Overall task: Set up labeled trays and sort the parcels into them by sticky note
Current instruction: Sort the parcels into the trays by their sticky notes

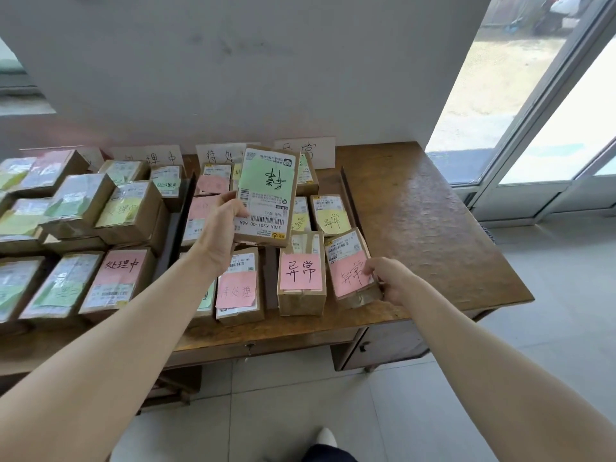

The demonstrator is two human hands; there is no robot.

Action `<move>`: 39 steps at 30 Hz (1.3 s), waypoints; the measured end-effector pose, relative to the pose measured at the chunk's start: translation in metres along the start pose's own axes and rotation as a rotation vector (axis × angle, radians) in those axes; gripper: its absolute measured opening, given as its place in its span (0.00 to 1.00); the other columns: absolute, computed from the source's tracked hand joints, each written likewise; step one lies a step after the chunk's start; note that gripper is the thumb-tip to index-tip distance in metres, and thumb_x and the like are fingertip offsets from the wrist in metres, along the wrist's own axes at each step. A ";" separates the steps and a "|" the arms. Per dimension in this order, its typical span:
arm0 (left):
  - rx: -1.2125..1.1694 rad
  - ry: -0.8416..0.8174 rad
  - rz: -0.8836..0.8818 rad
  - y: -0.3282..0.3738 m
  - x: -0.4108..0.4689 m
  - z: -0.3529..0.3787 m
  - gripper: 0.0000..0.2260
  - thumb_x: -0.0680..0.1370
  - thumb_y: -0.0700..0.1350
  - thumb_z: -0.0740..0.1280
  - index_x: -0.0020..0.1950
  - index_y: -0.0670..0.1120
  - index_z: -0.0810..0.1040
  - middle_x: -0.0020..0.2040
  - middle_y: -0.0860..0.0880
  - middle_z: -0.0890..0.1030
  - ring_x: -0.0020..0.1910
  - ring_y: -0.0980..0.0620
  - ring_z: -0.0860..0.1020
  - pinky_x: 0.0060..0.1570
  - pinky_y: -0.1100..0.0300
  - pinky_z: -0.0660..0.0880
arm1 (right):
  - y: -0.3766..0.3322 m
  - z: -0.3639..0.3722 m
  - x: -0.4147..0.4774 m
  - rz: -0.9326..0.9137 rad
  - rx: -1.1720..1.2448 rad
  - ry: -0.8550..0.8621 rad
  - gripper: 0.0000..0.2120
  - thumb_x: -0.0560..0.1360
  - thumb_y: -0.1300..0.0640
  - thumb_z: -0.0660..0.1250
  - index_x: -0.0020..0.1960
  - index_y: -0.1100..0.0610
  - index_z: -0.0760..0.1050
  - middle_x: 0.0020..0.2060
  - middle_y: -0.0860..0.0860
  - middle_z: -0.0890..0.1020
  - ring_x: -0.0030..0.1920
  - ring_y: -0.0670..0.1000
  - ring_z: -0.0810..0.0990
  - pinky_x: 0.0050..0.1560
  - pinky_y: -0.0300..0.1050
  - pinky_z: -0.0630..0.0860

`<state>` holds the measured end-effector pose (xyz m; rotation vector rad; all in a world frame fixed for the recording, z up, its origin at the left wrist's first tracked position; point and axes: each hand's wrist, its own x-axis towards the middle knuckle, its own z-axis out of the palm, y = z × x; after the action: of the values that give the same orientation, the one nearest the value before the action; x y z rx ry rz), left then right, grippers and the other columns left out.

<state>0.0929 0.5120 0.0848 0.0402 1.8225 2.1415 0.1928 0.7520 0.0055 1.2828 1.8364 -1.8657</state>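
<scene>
Near the centre of the frame the person's left hand holds a flat brown cardboard parcel with a green sticky note up in the air, fingers and thumb clamped on its lower left edge, the note's handwriting facing the camera upside down. Lower right of centre, the right hand rests on a brown cardboard parcel with a pink sticky note that lies tilted on the worn brown wooden desk; the fingers touch its right edge and the note, though whether they actually pinch the box I cannot tell. Just left of it stands a similar brown parcel with a pink note reading 异常. Behind these two lie more small boxes with yellow notes (the same two characters show on one). A white paper sign leans on the wall at the back above this group. On the left side of the frame, many more taped brown boxes with pink, yellow and green notes crowd the desk.
</scene>
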 end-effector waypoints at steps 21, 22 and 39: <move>-0.028 -0.126 -0.008 0.004 0.023 0.033 0.14 0.75 0.34 0.59 0.58 0.48 0.68 0.51 0.45 0.80 0.48 0.47 0.80 0.41 0.58 0.77 | -0.092 0.003 -0.035 -0.529 -0.298 0.238 0.20 0.78 0.55 0.63 0.68 0.59 0.70 0.63 0.54 0.76 0.58 0.50 0.73 0.53 0.42 0.68; -0.033 -0.138 -0.003 0.008 0.026 0.036 0.15 0.75 0.34 0.59 0.60 0.47 0.67 0.52 0.45 0.80 0.49 0.46 0.79 0.42 0.57 0.77 | -0.099 0.003 -0.041 -0.554 -0.297 0.240 0.20 0.78 0.54 0.63 0.68 0.58 0.71 0.62 0.53 0.77 0.58 0.50 0.74 0.54 0.42 0.70; -0.058 -0.100 -0.014 0.006 0.136 0.136 0.17 0.76 0.36 0.59 0.64 0.44 0.64 0.51 0.43 0.81 0.45 0.47 0.82 0.42 0.53 0.80 | -0.203 -0.031 0.046 -0.564 -0.233 -0.232 0.16 0.75 0.52 0.68 0.61 0.54 0.72 0.48 0.47 0.84 0.49 0.48 0.83 0.54 0.48 0.78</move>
<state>-0.0055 0.6770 0.0898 0.1185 1.7002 2.1414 0.0382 0.8370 0.1197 0.4728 2.3539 -1.8602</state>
